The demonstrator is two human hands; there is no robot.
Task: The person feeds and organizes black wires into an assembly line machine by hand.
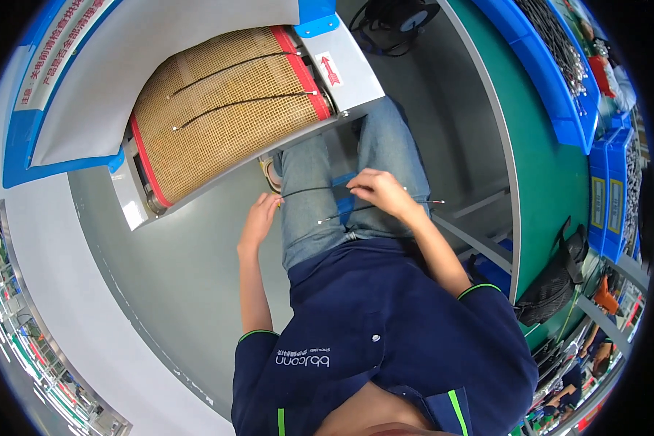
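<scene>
A thin black cable (311, 190) stretches across above my thighs. My left hand (259, 218) pinches its left end, and my right hand (384, 192) grips it farther right with fingers closed. A second black cable (345, 213) with small light connectors runs below my right hand, over the jeans, its right tip past my thigh. Whether it rests on my lap or hangs from that hand, I cannot tell. Ahead, two more black cables, a farther one (232, 69) and a nearer one (243, 103), lie on a tan mesh conveyor belt (196, 156) with red edges.
A white and blue machine hood (160, 29) covers the belt's far side. At right stands a green-topped table (538, 182) carrying blue bins (609, 189), one bin of cables (559, 87), and a black bag (559, 280). A dark reel (400, 22) sits beyond the belt.
</scene>
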